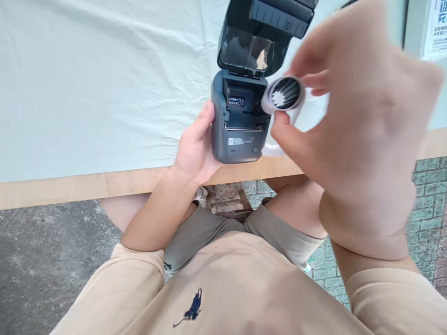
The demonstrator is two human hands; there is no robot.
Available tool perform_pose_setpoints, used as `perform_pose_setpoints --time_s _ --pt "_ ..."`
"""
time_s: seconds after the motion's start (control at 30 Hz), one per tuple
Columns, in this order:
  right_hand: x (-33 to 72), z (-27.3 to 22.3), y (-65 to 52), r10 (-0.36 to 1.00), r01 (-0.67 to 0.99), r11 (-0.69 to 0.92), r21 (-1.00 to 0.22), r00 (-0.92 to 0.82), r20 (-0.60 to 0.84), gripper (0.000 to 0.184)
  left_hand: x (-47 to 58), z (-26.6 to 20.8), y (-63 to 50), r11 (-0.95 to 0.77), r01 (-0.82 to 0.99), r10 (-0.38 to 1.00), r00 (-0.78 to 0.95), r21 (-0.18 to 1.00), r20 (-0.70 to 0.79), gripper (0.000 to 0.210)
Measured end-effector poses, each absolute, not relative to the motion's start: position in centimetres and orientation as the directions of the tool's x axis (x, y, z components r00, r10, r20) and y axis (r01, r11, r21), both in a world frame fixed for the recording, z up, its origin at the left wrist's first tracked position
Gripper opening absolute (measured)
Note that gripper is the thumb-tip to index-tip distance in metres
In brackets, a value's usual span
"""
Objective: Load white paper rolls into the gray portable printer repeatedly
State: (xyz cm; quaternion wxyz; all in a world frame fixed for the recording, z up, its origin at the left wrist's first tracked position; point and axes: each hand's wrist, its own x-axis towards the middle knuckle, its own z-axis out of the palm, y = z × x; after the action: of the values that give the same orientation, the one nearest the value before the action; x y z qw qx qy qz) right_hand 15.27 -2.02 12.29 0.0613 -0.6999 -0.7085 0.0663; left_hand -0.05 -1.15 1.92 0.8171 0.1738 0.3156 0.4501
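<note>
A dark grey label printer [240, 146] is held over the table's front edge, its lid [254, 42] swung up so the inner bay shows. My left hand [198, 144] grips the printer's left side, thumb on the edge. Between the thumb and fingers of my right hand [349, 107] is a white label roll [267, 103], its dark, ribbed core facing me. The roll is just right of the bay; whether it touches the printer I cannot tell. A pale strip curves down from the roll beside the printer. Motion blurs my right hand.
A white cloth [104, 83] covers the table, whose bare wooden edge [70, 188] runs along the front. At the far right stands a white box [435, 28] with dark print. A dark object at the top right is partly hidden behind my right hand.
</note>
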Motion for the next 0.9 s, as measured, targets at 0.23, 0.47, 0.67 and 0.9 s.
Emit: perform_pose_setpoints --time_s 0.23,0.47,0.67,0.9 --pt "11.6 12.7 -0.8 0.982 0.992 0.097 0.081 -0.082 -0.173 0.045 0.1 1.9 -1.1 0.542 -0.636 0.839 0.370 0.549 -0.400 0.030" --pt "10.6 11.8 0.6 0.952 0.976 0.178 0.124 -0.139 -0.271 0.043 -0.2 1.4 -1.0 0.555 -0.618 0.830 0.369 0.557 -0.418 0.030" --pt "13.5 11.4 -1.1 0.960 0.971 0.235 -0.039 -0.239 -0.148 0.037 -0.2 1.7 -0.9 0.607 -0.621 0.794 0.447 0.496 -0.413 0.038" --pt "15.6 7.2 -4.7 0.913 0.866 0.404 -0.294 -0.360 0.194 0.036 -0.4 1.7 -0.6 0.602 -0.633 0.798 0.451 0.487 -0.399 0.041"
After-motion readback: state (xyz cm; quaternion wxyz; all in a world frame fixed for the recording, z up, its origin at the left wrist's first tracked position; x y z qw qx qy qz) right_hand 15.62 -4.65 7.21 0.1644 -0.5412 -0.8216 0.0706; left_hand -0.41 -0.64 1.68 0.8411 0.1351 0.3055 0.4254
